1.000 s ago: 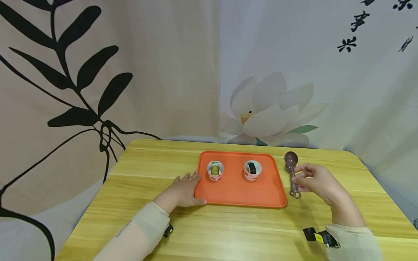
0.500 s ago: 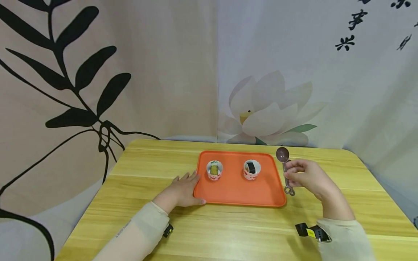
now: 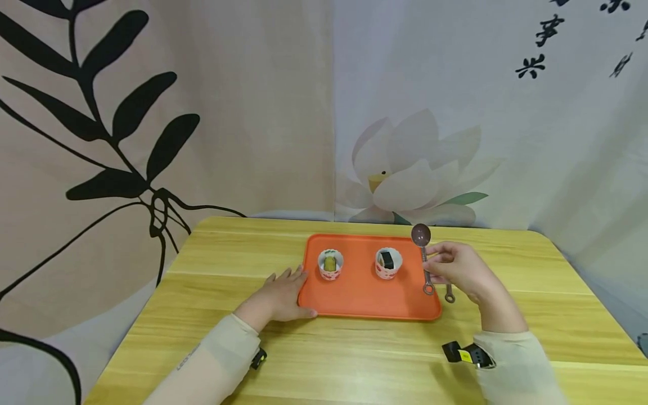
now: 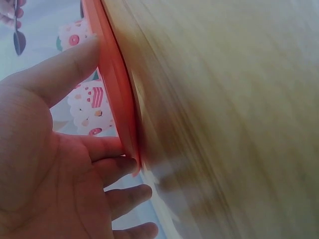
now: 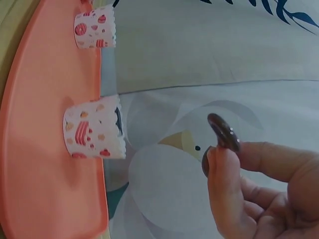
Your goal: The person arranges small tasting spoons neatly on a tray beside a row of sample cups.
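My right hand (image 3: 458, 269) pinches a brown measuring spoon (image 3: 421, 235) by its handle, with its round bowl upward, over the right side of an orange tray (image 3: 364, 301). In the right wrist view, thumb and forefinger meet on the spoon (image 5: 224, 132). Below that hand shows the ringed handle of a second spoon (image 3: 449, 295); the hand hides the rest. My left hand (image 3: 275, 298) has its fingers spread at the tray's left edge, thumb on the near rim. Two printed paper cups stand on the tray: the left cup (image 3: 331, 274) holds something green, the right cup (image 3: 386, 273) something black and white.
The tray lies on a yellow wood-grain table (image 3: 344, 365). Behind the table hangs a pale curtain (image 3: 263, 112) with a black plant print and a lotus. A strapped black device (image 3: 466, 354) sits at the right wrist.
My right hand has moved left with the spoon, from beside the tray to over its right side. The second spoon's handle now shows apart from the held one. My left hand stays at the tray.
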A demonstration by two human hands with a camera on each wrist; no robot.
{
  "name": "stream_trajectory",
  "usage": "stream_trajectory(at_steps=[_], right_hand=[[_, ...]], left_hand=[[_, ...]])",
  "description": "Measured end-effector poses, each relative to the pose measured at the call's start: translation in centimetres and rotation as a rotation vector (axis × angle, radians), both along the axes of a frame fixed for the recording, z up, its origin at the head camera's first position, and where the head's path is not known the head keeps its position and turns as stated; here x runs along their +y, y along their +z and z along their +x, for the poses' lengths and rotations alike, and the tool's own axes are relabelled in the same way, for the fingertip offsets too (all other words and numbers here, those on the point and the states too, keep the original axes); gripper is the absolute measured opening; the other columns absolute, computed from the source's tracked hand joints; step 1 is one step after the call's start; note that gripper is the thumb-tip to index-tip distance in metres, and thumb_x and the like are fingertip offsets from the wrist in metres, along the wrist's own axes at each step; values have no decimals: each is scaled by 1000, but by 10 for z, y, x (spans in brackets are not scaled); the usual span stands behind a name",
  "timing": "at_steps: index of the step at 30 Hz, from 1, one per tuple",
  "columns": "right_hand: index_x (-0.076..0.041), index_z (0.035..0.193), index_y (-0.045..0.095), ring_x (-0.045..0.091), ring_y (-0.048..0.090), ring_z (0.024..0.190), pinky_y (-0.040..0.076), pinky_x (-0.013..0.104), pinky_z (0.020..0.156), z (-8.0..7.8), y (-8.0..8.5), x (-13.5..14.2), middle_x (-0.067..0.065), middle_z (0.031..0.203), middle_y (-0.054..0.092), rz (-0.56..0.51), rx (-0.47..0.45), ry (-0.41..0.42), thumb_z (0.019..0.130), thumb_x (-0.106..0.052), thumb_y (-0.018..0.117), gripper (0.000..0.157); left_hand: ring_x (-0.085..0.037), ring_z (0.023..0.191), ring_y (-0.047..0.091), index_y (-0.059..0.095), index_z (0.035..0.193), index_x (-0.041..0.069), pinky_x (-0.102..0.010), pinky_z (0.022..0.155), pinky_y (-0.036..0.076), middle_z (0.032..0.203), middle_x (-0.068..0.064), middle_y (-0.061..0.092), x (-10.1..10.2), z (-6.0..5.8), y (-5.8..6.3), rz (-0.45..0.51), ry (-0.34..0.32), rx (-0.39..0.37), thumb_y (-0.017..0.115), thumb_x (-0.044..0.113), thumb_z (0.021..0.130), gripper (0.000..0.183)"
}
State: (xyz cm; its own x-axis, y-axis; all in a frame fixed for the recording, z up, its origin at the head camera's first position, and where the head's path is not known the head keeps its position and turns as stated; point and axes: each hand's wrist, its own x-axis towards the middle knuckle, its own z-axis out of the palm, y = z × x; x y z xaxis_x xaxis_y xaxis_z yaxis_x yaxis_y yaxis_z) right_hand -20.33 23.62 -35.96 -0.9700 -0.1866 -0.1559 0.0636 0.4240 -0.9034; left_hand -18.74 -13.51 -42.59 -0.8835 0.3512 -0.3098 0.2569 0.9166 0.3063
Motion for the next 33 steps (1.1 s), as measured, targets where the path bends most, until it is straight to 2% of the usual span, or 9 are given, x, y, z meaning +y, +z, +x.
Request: stream_trajectory(at_steps=[7,15,24,33], right_hand=[[13,127,53,16,69,75,61,32,71,-3,-2,-14,15,98,65,-5,6,1,92,-1,70,41],[10,126,56,18,69,75,61,37,73,-5,-8,-31,16,98,64,-9,-4,-22,92,-1,69,38],[11,123,57,18,69,73,61,42,75,-9,-18,-47,16,96,63,-77,-11,-21,92,1,68,35],[12,123,57,17,70,73,61,39,73,-9,-23,-59,17,97,65,-90,-9,-10,93,1,67,33]], left_hand=[[-40,150,20,30,157,2,-62,117,17,164,-14,23,-1,0,-1,1,0,7,69,58,87,97],[-40,150,20,30,157,2,-62,117,17,164,-14,23,-2,0,-3,-8,0,7,69,58,87,98],[-42,149,21,30,156,1,-64,116,17,164,-15,23,-2,-1,-4,8,-2,7,70,58,87,98],[-42,149,21,30,156,1,-64,116,17,164,-16,23,-2,-1,-4,17,-1,13,70,57,87,98]])
